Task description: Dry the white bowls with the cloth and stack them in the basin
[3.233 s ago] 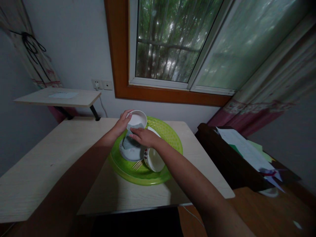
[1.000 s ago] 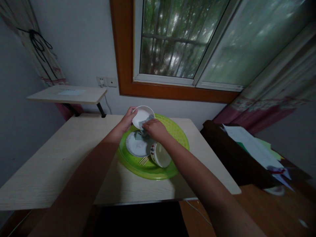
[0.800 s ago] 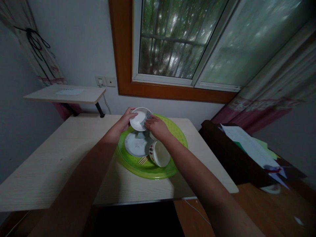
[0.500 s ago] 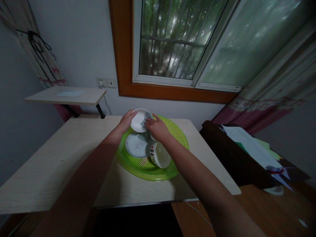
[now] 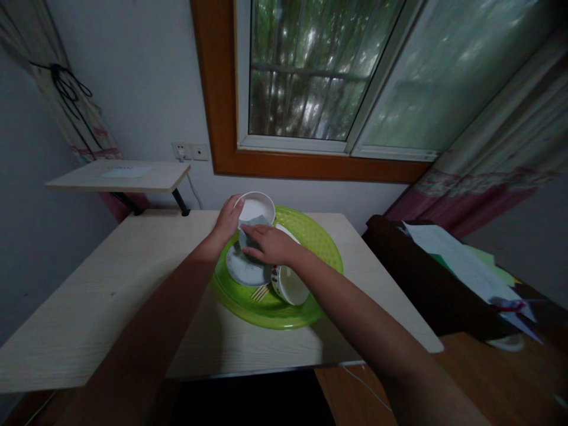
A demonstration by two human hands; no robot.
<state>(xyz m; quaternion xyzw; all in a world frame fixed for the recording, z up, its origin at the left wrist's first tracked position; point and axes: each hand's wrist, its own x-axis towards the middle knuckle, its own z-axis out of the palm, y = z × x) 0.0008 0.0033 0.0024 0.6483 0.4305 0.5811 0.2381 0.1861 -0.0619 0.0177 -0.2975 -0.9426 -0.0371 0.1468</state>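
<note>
My left hand (image 5: 228,218) is closed on the left rim of a white bowl (image 5: 260,205), which it holds tilted toward me over the far side of a green tray (image 5: 327,244). A grey cloth (image 5: 257,221) lies against the bowl's near edge, pressed by the fingers of my right hand (image 5: 273,244). Below them a white plate (image 5: 249,273) lies in the tray. A second bowl, with a printed pattern (image 5: 293,287), rests on its side to the right of the plate. Several chopsticks (image 5: 260,292) lie in front. Another white rim (image 5: 287,232) shows partly behind my right hand.
The tray stands on a pale wooden table (image 5: 133,278). A small raised shelf (image 5: 164,171) with a paper on it is at the back left. Behind the table are a wall and a window (image 5: 310,77). To the right, papers (image 5: 448,248) lie on dark furniture.
My right hand has moved left and slightly toward me with the cloth, from the bowl's right side to its near edge. The bowl has tipped slightly, staying in my left hand.
</note>
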